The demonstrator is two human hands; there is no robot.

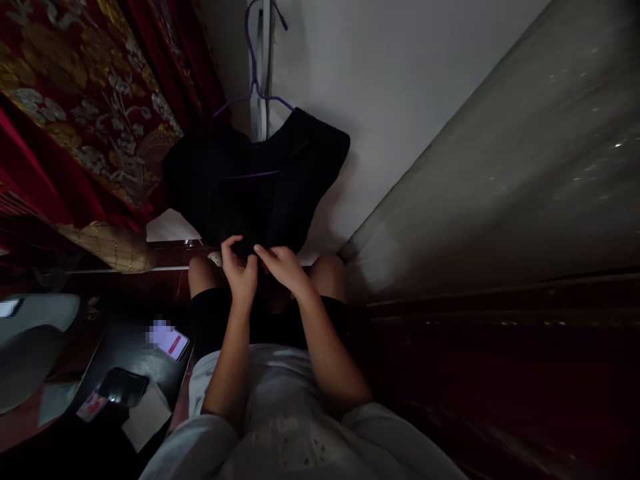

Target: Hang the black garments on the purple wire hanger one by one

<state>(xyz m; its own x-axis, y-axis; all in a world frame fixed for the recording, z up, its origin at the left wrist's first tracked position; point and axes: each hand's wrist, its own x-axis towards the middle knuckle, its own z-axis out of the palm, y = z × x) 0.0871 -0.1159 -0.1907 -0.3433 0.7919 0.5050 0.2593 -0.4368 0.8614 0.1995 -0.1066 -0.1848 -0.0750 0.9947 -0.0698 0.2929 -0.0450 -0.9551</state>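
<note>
A black short-sleeved shirt (285,180) hangs in front of me on a purple hanger (255,87). At the shirt's lower front, my left hand (241,275) has its thumb and curled index finger on the dark cloth. Close on its right, my right hand (283,265) is closed on the same cloth, thumb and fingers brought together. The hands are a small gap apart. What lies between the fingertips is too dark to make out beyond the cloth itself.
Red and gold patterned curtains (95,107) hang at the left. A pale shiny sheet (500,180) slopes along the right. A lit phone (170,340), a dark case (123,387) and a white paper (147,417) lie on a black surface at lower left.
</note>
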